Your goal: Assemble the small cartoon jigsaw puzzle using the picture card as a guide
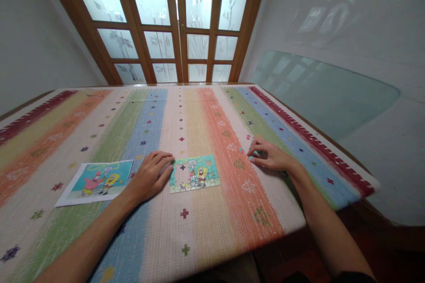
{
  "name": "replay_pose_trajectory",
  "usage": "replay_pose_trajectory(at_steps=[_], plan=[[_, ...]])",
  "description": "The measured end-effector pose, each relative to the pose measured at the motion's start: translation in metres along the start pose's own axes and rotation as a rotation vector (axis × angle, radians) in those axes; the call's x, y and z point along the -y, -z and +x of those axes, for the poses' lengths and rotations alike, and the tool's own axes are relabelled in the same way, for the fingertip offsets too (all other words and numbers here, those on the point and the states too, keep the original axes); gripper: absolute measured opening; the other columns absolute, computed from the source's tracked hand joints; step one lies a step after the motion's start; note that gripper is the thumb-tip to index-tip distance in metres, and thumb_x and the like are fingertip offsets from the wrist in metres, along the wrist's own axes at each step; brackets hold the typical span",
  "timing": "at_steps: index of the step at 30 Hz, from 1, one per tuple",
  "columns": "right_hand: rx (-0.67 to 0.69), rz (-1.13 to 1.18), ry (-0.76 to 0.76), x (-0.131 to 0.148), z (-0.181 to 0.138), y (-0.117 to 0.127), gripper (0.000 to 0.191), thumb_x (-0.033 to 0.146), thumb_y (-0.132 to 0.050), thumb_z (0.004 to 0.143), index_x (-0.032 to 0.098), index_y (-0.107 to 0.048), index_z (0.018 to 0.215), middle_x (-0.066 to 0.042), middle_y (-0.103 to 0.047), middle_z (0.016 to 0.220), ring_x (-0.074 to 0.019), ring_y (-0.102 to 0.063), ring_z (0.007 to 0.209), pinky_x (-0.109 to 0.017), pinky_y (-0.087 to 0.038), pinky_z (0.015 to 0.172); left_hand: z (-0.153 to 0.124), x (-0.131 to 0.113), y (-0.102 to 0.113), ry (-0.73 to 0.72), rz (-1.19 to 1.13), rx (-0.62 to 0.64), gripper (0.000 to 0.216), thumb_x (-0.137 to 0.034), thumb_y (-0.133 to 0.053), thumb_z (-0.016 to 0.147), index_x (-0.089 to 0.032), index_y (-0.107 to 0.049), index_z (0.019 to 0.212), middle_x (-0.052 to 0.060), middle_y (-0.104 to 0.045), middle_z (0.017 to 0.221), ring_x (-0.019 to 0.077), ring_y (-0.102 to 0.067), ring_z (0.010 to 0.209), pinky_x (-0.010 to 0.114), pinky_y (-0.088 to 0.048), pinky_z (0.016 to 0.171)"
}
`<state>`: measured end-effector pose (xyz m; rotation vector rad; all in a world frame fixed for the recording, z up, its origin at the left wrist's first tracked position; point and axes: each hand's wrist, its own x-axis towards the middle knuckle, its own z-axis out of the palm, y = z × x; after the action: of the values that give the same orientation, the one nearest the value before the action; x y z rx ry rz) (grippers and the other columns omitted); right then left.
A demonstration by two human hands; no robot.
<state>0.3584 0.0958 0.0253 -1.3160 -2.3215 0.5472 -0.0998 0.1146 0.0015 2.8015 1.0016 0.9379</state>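
A partly assembled jigsaw puzzle (206, 177) with cartoon figures lies on the striped tablecloth. A gap in its left-middle part shows the cloth through it. My left hand (153, 174) rests at the puzzle's left edge, fingers loosely curved and the thumb apart from them. To the right, my right hand (267, 154) is low over the cloth among small loose puzzle pieces (248, 137). Its thumb and fingers come together around a teal puzzle piece (255, 153), mostly hidden by the fingers.
A printed reference picture (99, 181) of the cartoon figures lies left of my left hand. The striped tablecloth (186, 239) covers the table. Wooden glass-paned doors (179, 31) stand behind it, and a white wall (381, 53) runs along the right.
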Motion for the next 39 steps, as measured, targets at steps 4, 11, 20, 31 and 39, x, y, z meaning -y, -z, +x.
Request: replay_pose_trajectory(at_steps=[4, 11, 20, 31, 39], plan=[[0.033, 0.028, -0.021, -0.003, 0.0, 0.001, 0.028, 0.049, -0.067, 0.089, 0.022, -0.073, 0.089, -0.008, -0.063, 0.095, -0.0249, -0.06, 0.092, -0.043, -0.049, 0.089, 0.0, -0.001, 0.0, -0.004, 0.005, 0.004, 0.025, -0.027, -0.044, 0.105, -0.019, -0.064, 0.117, 0.009, -0.069, 0.114, 0.0266, -0.06, 0.107, 0.046, -0.048, 0.096], [0.037, -0.008, -0.012, -0.001, 0.001, 0.004, 0.034, 0.055, -0.069, 0.089, 0.024, -0.078, 0.099, -0.01, -0.062, 0.1, -0.0276, -0.059, 0.098, -0.049, -0.045, 0.096, 0.0, -0.004, 0.002, -0.022, 0.014, 0.009, 0.024, -0.026, -0.044, 0.106, -0.018, -0.063, 0.118, 0.01, -0.069, 0.114, 0.0262, -0.059, 0.107, 0.046, -0.048, 0.095], [-0.006, -0.044, -0.093, -0.007, -0.013, 0.014, 0.033, 0.053, -0.067, 0.088, 0.027, -0.08, 0.102, -0.012, -0.062, 0.106, -0.0301, -0.06, 0.103, -0.052, -0.047, 0.1, 0.0, -0.004, 0.001, -0.021, 0.005, 0.0, 0.024, -0.026, -0.045, 0.105, -0.019, -0.064, 0.117, 0.01, -0.07, 0.113, 0.0263, -0.06, 0.107, 0.046, -0.048, 0.095], [-0.023, -0.082, -0.139, -0.016, -0.016, 0.018, 0.031, 0.053, -0.068, 0.085, 0.027, -0.08, 0.094, -0.011, -0.063, 0.099, -0.0277, -0.062, 0.093, -0.047, -0.053, 0.091, -0.001, -0.005, -0.001, -0.024, 0.008, 0.005, 0.024, -0.026, -0.045, 0.105, -0.018, -0.064, 0.117, 0.01, -0.069, 0.113, 0.0271, -0.06, 0.107, 0.047, -0.048, 0.094], [0.024, -0.049, -0.176, -0.019, -0.013, 0.02, 0.029, 0.053, -0.068, 0.085, 0.026, -0.081, 0.086, -0.009, -0.068, 0.09, -0.0247, -0.063, 0.082, -0.041, -0.053, 0.077, 0.0, -0.009, 0.0, -0.013, -0.005, 0.016, 0.024, -0.025, -0.045, 0.105, -0.019, -0.064, 0.118, 0.01, -0.07, 0.113, 0.0265, -0.06, 0.107, 0.046, -0.048, 0.094]])
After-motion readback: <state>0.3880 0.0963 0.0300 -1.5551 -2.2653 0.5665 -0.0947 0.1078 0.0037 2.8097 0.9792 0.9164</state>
